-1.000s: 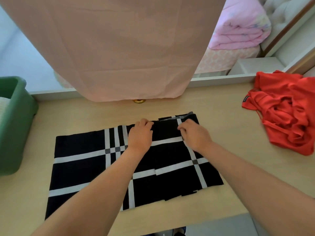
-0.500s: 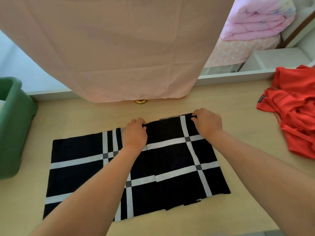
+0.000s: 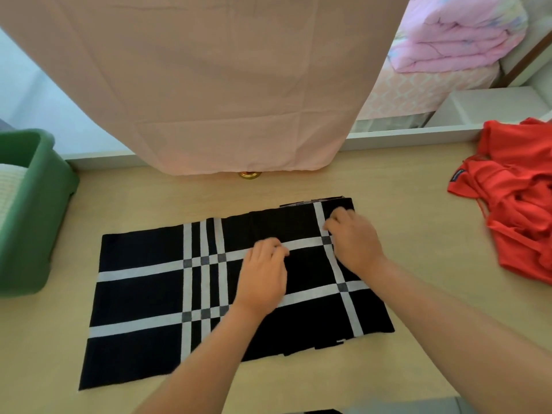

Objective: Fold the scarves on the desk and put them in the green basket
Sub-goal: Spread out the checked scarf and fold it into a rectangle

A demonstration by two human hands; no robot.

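The black plaid scarf point(image 3: 143, 294) was kept flat on the wooden desk point(image 3: 418, 204). The left hand point(image 3: 263, 279) had been drawn back from its far edge and the right hand point(image 3: 355, 246) inward from the 1 o'clock corner. Fingers were curled on the cloth; whether it was pinched could not be told. A pink curtain point(image 3: 224, 85) was seen at 12 o'clock, the green basket point(image 3: 35, 219) at 9.

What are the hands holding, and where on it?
Both hands lie on the black scarf with curled fingers: the left hand near its middle, the right hand by its far right corner. Whether they pinch the cloth cannot be told.
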